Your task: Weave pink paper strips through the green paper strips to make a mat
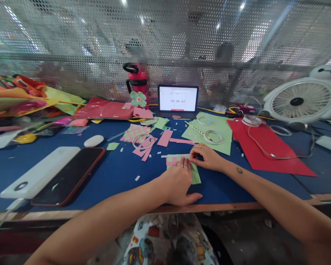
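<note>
A small woven piece of pink and green paper [172,159] lies on the blue table near its front edge. My left hand [178,184] rests on it with fingers stretched flat and the thumb out to the side. At the upper right edge of the same piece, my right hand [205,156] is closed, its thumb and fingertips pinched at the paper. Exactly which strip is between those fingertips is hidden. Green paper [195,175] shows below the fingers. To the upper left is another pink-and-green woven piece [132,132] beside pink strips [164,138].
Tape rolls [213,137] lie on a green sheet [224,143], with a red sheet [264,151] to the right. A fan [298,101] stands far right. A phone [71,176] and power bank [41,171] lie left. Behind are a timer screen [178,98] and pink bottle [138,79].
</note>
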Tool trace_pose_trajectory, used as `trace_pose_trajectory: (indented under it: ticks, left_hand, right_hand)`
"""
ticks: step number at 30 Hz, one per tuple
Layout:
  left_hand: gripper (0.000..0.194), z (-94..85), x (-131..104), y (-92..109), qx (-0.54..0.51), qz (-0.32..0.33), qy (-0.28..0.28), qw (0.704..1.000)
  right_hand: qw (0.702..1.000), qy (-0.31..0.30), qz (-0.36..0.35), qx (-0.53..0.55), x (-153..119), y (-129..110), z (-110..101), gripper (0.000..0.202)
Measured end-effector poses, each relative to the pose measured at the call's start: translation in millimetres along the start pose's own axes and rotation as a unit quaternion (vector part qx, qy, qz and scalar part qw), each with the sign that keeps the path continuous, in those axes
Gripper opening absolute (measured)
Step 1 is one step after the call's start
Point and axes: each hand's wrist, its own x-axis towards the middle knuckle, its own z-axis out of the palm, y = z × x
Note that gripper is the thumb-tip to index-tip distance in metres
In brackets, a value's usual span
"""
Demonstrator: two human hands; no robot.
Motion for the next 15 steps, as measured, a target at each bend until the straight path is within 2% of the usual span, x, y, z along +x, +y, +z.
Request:
trace_pose_trajectory:
  ticks: [10,15]
  left_hand:
    - [0.085,-1.1,-1,0,-0.010,0.001,0.007,1.000]
    - [0.086,-2.9,-1,0,-0.013,-0.003,0.001,1.000]
  right_hand:
    - [0.999,-0.036,-0.005,0.008,-4,-5,-8,0.016]
    - [1.000,-0.010,-0.023,0.017,-9,-8,-12,0.012]
